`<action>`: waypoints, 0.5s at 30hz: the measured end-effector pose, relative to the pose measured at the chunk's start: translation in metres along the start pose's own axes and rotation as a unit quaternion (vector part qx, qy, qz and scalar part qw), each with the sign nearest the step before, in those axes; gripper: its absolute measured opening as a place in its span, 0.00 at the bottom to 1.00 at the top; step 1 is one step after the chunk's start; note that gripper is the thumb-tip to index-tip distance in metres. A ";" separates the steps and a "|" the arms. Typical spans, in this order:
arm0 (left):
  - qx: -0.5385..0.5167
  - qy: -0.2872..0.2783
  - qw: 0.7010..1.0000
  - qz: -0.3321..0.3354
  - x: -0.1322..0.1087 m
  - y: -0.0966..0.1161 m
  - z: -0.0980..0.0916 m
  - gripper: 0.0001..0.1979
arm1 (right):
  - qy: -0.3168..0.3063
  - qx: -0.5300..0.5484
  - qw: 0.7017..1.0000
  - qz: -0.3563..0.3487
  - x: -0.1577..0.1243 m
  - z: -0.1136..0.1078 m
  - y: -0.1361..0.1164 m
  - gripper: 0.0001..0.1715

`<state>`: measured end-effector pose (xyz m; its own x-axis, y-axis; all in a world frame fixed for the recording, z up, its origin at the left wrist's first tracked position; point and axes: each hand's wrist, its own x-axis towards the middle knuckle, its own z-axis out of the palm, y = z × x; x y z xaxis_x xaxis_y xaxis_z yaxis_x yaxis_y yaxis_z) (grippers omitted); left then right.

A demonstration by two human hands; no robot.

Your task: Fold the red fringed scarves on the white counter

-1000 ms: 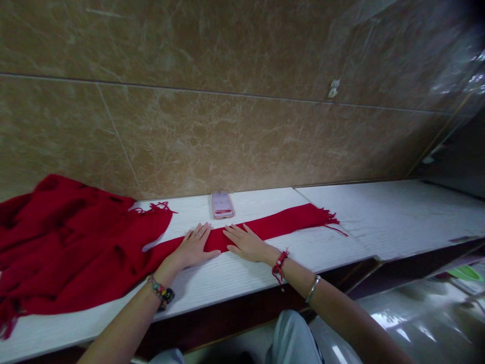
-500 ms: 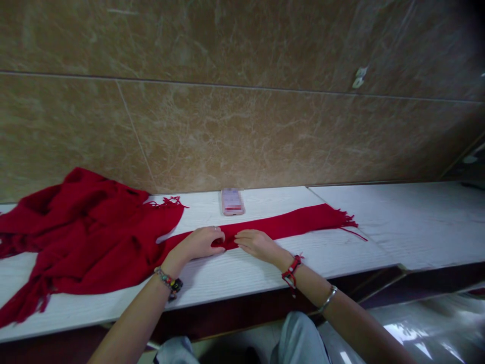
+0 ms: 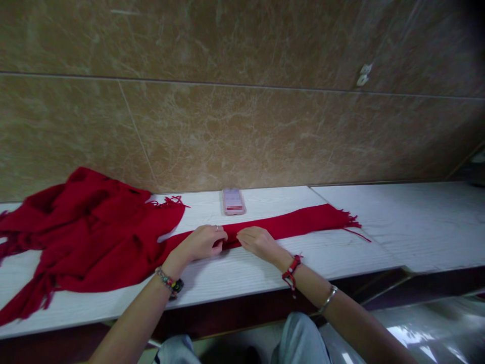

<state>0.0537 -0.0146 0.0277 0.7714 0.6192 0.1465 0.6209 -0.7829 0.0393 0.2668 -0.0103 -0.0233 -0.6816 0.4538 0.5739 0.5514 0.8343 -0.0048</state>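
Note:
A red fringed scarf [image 3: 303, 221] lies in a long narrow folded strip on the white table, its fringe at the right end. At its middle, my left hand [image 3: 206, 241] pinches the near edge of the cloth between curled fingers and thumb. Just to the right, my right hand [image 3: 259, 242] has its fingers pressed together on the same strip, fingertips at the cloth. A small gap with a crease in the fabric separates the two hands. On the left the strip runs into a loose, rumpled heap of red fabric [image 3: 94, 232] with fringes at several corners.
A phone in a pink case [image 3: 233, 201] lies behind the strip, near the wall. The brown marble-patterned wall [image 3: 235, 136] rises along the back edge of the white table [image 3: 417, 217]. A seam crosses the tabletop to the right. Dark shelving shows beneath the front edge.
Both hands stay at the middle of the strip. The left fingers have closed further on the near edge, and the cloth between the hands is creased differently. The view has shifted slightly.

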 end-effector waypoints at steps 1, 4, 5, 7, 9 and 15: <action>-0.008 0.002 1.000 0.000 0.000 0.000 0.000 0.10 | 0.003 0.003 1.000 0.001 0.000 -0.001 0.000 0.15; -0.040 -0.004 0.999 0.010 -0.001 -0.001 0.003 0.10 | -0.018 0.011 1.000 -0.015 0.000 -0.004 0.000 0.14; -0.051 -0.011 0.999 0.015 -0.001 -0.001 0.005 0.09 | -0.032 0.014 0.999 -0.022 -0.001 -0.005 -0.001 0.14; -0.069 -0.025 0.997 0.023 -0.001 -0.001 0.006 0.08 | -0.057 0.022 0.998 -0.031 -0.001 -0.007 -0.001 0.13; -0.080 -0.036 0.996 0.024 -0.001 -0.001 0.006 0.08 | -0.064 0.030 0.997 -0.030 -0.001 -0.008 -0.001 0.12; -0.076 0.012 0.997 -0.014 0.004 -0.001 0.013 0.13 | -0.051 0.056 0.997 -0.017 -0.001 -0.008 -0.003 0.12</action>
<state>0.0578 -0.0103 0.0151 0.7497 0.6402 0.1677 0.6121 -0.7671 0.1922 0.2700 -0.0157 -0.0176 -0.7473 0.4503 0.4887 0.4749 0.8763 -0.0812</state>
